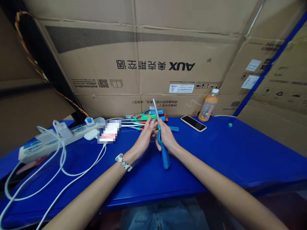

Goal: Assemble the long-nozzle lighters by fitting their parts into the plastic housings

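Observation:
A long blue lighter [164,155] with a thin metal nozzle pointing up and away is held over the blue table [230,153]. My right hand [167,137] is wrapped round its body near the trigger. My left hand [146,134], with a bracelet at the wrist, pinches the lighter just below the metal nozzle. Behind my hands lies a pile of several more lighters [144,119] in blue, green and red, their nozzles pointing left.
A phone [193,123] and an orange drink bottle [208,107] stand at the back right. A white power strip [59,135] with plugs and white cables [62,169] lies at the left. Cardboard boxes [148,57] wall in the back.

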A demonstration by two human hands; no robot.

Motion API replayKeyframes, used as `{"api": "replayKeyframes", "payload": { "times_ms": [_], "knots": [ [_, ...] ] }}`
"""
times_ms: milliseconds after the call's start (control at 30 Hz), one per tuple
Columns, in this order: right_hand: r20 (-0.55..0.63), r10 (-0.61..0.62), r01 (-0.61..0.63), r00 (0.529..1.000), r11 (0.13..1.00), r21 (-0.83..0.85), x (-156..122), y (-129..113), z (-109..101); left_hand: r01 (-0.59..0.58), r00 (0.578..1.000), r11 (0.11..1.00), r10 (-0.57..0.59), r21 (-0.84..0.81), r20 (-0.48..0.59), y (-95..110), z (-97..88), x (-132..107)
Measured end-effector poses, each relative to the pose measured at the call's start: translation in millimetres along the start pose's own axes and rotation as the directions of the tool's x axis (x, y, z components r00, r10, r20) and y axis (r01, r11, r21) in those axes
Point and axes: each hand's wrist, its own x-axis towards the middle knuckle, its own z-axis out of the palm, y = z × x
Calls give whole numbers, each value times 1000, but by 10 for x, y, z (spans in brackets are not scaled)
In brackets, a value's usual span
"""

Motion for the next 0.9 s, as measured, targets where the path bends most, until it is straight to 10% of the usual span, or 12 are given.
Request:
{"api": "replayKeyframes", "payload": {
  "times_ms": [233, 400, 733, 900],
  "knots": [
    [-410, -162, 227, 898, 967, 115, 211, -23, -191, -190, 973, 767, 66, 613, 220, 17, 9, -161],
    [-489, -144, 227, 861, 967, 115, 351, -32, -113, 15, 954, 869, -161, 494, 254, -119, 75, -180],
    [-483, -190, 270, 855, 957, 102, 444, -37, 123, -70, 990, 895, 9, 440, 139, -110, 5, -166],
    [-396, -20, 64, 918, 993, 99, 294, 57, 158, -24, 996, 945, -4, 326, 86, -126, 13, -97]
  ]
}}
